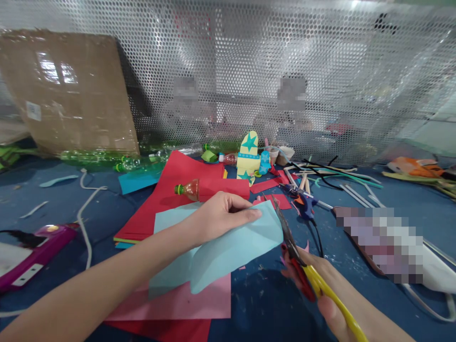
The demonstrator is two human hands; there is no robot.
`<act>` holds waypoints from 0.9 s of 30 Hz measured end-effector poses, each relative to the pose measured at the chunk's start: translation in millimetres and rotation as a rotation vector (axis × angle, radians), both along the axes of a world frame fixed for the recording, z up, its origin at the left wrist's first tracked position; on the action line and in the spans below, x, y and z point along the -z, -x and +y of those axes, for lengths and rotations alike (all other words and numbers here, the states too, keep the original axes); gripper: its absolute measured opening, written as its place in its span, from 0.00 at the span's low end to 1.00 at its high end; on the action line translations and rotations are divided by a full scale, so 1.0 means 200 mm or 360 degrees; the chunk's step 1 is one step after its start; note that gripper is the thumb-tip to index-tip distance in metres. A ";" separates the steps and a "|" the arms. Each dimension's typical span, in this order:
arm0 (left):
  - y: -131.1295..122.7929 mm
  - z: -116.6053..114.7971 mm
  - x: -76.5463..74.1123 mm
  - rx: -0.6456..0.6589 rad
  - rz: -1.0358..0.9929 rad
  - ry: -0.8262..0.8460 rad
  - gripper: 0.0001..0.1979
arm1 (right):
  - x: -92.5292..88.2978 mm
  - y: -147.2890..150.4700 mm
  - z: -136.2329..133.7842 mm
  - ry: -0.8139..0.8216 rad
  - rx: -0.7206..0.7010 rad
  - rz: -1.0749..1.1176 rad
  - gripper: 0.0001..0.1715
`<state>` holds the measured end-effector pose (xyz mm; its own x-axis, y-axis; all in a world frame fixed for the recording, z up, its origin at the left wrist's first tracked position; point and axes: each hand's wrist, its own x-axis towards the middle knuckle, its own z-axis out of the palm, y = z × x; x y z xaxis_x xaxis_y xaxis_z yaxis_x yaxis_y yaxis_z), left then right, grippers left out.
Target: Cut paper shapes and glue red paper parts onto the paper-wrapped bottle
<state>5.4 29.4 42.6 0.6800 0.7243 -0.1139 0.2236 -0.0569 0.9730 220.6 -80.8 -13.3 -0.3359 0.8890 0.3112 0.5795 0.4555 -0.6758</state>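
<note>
My left hand (pixel 217 216) pinches the upper edge of a light blue paper sheet (pixel 231 249) and holds it folded above the table. My right hand (pixel 320 289) grips scissors with yellow and red handles (pixel 306 270). Their blades (pixel 283 228) point up and away, with the tips at the right edge of the blue sheet. Under the sheet lie a pink sheet (pixel 199 299) and red paper sheets (pixel 178 190).
A small bottle rolled in red paper (pixel 199 189) lies behind my left hand. A yellow paper rocket with teal stars (pixel 248 159) stands farther back. A blue glue gun (pixel 304 202), straws, green plastic bottles (pixel 107 159), cardboard (pixel 71 90) and a perforated screen (pixel 285 57) surround the blue table.
</note>
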 end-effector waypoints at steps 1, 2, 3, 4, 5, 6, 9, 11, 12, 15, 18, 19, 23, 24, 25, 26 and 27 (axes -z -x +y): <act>0.00 0.00 0.00 0.0003 -0.0006 0.0018 0.15 | 0.00 0.00 0.00 0.0029 0.0010 0.0008 0.43; 0.00 0.00 0.00 0.0006 -0.0013 0.0036 0.14 | 0.01 0.01 0.00 0.0058 0.0020 0.0018 0.45; 0.00 0.00 0.01 0.0007 -0.0017 0.0049 0.14 | 0.01 0.01 -0.01 0.0090 0.0034 0.0032 0.46; 0.00 0.00 0.01 0.0008 -0.0020 0.0055 0.14 | 0.01 0.01 -0.01 0.0117 0.0054 0.0053 0.47; 0.00 0.00 0.01 0.0009 -0.0019 0.0051 0.13 | 0.02 0.01 -0.01 0.0138 0.0075 0.0078 0.47; 0.00 0.00 0.01 0.0006 -0.0017 0.0038 0.13 | 0.02 0.02 -0.01 0.0157 0.0087 0.0098 0.47; 0.00 -0.01 0.00 -0.0003 0.0000 -0.0002 0.14 | 0.01 0.02 -0.01 0.0182 0.0074 0.0127 0.47; 0.00 -0.01 -0.01 -0.0019 0.0006 -0.0024 0.14 | 0.01 0.01 -0.01 0.0206 0.0056 0.0134 0.46; 0.00 -0.01 -0.01 -0.0025 0.0007 -0.0033 0.14 | 0.02 0.01 -0.01 0.0226 0.0054 0.0142 0.45; 0.00 -0.01 -0.01 -0.0027 0.0003 -0.0044 0.14 | 0.03 -0.01 0.00 0.0305 0.0036 0.0163 0.43; 0.00 -0.01 -0.01 -0.0025 -0.0007 -0.0048 0.15 | 0.05 -0.02 0.00 0.0365 0.0021 0.0161 0.42; 0.00 -0.01 0.00 -0.0026 -0.0008 -0.0054 0.14 | 0.05 -0.02 0.00 0.0378 0.0018 0.0161 0.42; 0.01 0.00 0.00 -0.0013 0.0022 -0.0081 0.15 | 0.06 -0.03 -0.01 0.0425 0.0010 0.0165 0.41; 0.02 0.00 0.00 -0.0003 0.0034 -0.0088 0.15 | 0.05 -0.03 -0.01 0.0435 0.0005 0.0163 0.41; 0.02 0.00 0.00 0.0008 0.0046 -0.0097 0.15 | 0.04 -0.03 -0.01 0.0440 0.0000 0.0158 0.42; 0.02 0.01 -0.01 0.0021 0.0060 -0.0109 0.16 | 0.04 -0.03 0.00 0.0440 -0.0001 0.0151 0.42; 0.03 0.01 -0.01 0.0036 0.0079 -0.0125 0.16 | 0.03 -0.02 0.00 0.0440 -0.0001 0.0142 0.43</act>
<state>-0.5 32.2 43.9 0.6912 0.7168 -0.0915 0.2692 -0.1380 0.9531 225.6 -81.3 -18.7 -0.3184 0.9441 0.0856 0.5117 0.2471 -0.8228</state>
